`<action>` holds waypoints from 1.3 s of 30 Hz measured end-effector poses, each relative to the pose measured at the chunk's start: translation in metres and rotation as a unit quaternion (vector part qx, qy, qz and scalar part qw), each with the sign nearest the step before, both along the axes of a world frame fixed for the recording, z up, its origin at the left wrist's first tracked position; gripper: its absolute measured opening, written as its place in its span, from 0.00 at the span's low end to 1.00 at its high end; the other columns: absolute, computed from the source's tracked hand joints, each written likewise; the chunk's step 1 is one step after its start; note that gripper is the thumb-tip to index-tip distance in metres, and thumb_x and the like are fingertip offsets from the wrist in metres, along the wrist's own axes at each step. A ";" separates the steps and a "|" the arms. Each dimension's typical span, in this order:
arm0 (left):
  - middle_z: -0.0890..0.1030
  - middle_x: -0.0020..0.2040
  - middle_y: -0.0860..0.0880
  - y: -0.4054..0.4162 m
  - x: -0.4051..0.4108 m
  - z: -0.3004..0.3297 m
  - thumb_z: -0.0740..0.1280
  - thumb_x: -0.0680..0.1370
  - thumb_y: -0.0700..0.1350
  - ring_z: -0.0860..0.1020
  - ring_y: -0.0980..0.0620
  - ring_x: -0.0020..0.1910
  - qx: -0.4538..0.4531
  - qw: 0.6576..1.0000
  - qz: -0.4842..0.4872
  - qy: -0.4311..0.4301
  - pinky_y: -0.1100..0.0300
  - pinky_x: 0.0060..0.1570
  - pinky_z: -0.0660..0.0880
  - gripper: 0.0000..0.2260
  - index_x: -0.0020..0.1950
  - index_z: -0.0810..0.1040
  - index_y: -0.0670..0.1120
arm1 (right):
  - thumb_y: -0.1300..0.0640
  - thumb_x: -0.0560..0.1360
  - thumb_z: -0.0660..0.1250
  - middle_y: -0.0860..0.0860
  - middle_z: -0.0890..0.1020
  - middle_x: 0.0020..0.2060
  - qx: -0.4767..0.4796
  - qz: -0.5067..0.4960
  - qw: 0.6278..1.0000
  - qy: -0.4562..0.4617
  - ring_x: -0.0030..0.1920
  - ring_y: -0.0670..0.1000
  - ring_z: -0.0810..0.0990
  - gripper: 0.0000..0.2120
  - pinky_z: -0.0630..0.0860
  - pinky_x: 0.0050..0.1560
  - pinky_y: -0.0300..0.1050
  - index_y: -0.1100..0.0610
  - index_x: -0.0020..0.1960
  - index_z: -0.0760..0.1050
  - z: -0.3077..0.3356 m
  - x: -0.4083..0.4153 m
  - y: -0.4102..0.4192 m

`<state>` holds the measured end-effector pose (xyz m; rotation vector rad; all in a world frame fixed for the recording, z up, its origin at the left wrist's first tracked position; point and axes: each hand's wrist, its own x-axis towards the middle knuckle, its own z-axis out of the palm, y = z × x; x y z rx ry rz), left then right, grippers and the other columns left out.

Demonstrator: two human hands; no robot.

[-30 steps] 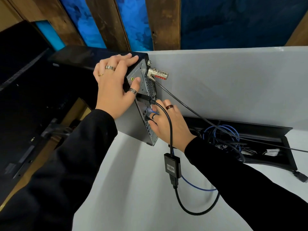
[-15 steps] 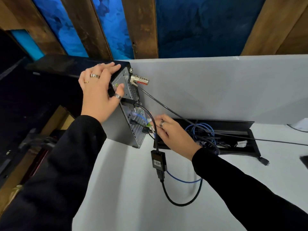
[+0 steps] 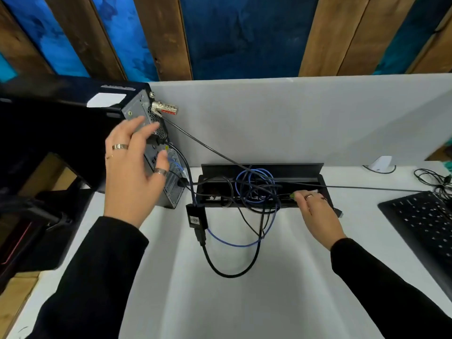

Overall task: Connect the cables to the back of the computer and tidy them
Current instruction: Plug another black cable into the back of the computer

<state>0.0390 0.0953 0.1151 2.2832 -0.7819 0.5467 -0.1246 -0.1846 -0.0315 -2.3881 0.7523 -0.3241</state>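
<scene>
With our left hand [image 3: 133, 167] open by the computer [image 3: 156, 148] and our right hand [image 3: 315, 211] reaching fingers-first into the cable tray [image 3: 259, 167], grip unclear, we judge the limp, light cables [image 3: 254, 189] best gripped at their rigid plugs.

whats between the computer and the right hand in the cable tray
In the head view, a tangle of blue and black cables fills the tray between the computer and the right hand.

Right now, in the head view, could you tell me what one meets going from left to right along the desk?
left hand → computer → black adapter → coiled blue cable → right hand → keyboard
</scene>
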 end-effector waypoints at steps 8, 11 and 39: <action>0.72 0.59 0.57 -0.009 -0.073 -0.027 0.62 0.75 0.45 0.67 0.60 0.59 -0.005 0.992 -0.079 0.095 0.80 0.59 0.55 0.12 0.57 0.76 0.53 | 0.57 0.79 0.55 0.54 0.72 0.66 -0.137 0.037 0.962 0.232 0.66 0.55 0.70 0.19 0.66 0.64 0.50 0.56 0.70 0.62 -0.042 -0.012 -0.025; 0.75 0.57 0.59 -0.013 -0.100 -0.040 0.60 0.75 0.50 0.71 0.64 0.59 -0.012 0.980 -0.128 0.155 0.78 0.57 0.61 0.11 0.55 0.77 0.56 | 0.56 0.80 0.53 0.56 0.80 0.53 -0.133 0.019 0.971 0.198 0.52 0.57 0.78 0.13 0.70 0.48 0.46 0.57 0.62 0.69 -0.034 -0.021 -0.016; 0.78 0.52 0.48 -0.089 -0.137 -0.122 0.58 0.78 0.36 0.75 0.52 0.49 0.102 0.946 -0.136 0.276 0.75 0.44 0.63 0.11 0.58 0.76 0.44 | 0.65 0.79 0.56 0.48 0.83 0.39 0.413 0.242 0.875 -0.070 0.32 0.45 0.76 0.10 0.72 0.33 0.32 0.57 0.53 0.75 0.086 -0.072 0.060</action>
